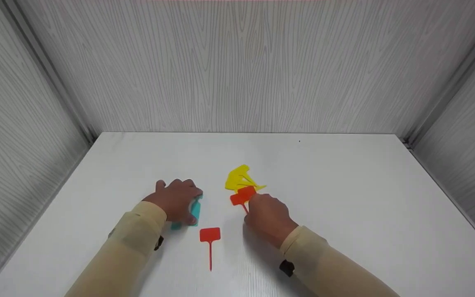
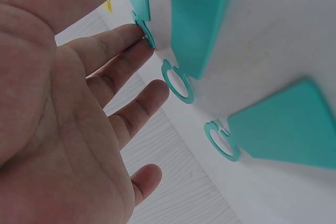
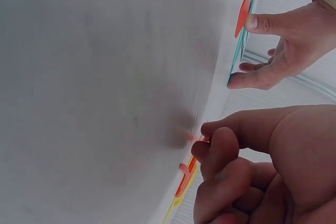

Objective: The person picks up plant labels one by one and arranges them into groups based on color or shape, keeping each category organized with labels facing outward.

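Note:
My left hand (image 1: 176, 200) spreads over teal tags (image 1: 195, 212), its thumb and fingers apart. Three of these flat tags show in the left wrist view, with small open hook rings (image 2: 177, 85) at their ends. The fingertips lie right at the farthest ring. My right hand (image 1: 269, 216) pinches a red T-shaped plant label (image 1: 247, 192) between thumb and index finger, the other fingers curled in. Another red label head (image 1: 238, 199) overlaps it, with a thin stem running down beside the hand. Most of the held stem is hidden by the fingers.
Just beyond the right hand lies a small pile of yellow labels (image 1: 237, 178), overlapping the red ones in the head view. A single red plant label (image 1: 210, 235) lies flat between the forearms. Grey wood-grain panels (image 1: 237, 66) stand around the white table (image 1: 344, 173).

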The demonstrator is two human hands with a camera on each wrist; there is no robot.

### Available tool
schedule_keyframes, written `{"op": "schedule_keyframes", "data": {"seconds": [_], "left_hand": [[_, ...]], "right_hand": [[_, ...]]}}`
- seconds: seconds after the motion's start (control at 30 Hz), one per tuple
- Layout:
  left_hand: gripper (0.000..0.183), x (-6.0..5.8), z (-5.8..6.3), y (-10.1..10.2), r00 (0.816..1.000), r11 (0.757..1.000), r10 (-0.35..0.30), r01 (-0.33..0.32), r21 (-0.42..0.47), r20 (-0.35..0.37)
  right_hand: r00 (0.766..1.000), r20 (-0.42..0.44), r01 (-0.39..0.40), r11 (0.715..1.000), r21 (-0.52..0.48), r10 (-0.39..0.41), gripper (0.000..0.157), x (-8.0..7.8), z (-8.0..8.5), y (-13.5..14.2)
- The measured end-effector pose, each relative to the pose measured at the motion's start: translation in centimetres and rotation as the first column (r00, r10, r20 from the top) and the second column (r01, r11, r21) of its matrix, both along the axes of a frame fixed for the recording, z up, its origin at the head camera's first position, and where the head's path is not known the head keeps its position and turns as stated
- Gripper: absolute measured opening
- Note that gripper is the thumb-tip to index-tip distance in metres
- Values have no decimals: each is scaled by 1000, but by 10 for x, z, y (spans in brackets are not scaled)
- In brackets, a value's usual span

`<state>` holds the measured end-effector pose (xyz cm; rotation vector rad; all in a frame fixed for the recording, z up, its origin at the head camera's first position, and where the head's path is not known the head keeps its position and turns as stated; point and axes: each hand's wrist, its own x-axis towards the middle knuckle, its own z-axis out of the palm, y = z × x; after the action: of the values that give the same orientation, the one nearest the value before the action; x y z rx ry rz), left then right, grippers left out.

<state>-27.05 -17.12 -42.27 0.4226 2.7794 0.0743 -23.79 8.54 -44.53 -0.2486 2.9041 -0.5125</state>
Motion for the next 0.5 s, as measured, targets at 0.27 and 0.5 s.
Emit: {"op": "schedule_keyframes", "data": {"seconds": [0.27,0.5], "left_hand": [[92,0,0,1,1000,1000,5,-5,12,-3],[93,0,-1,1,1000,1000,10,-10,16,1]], "right_hand": [[999,26,38,999,15,-38,20,4,4,-2],[999,-13,47,998,41,-47,25,7,4,-5]]}}
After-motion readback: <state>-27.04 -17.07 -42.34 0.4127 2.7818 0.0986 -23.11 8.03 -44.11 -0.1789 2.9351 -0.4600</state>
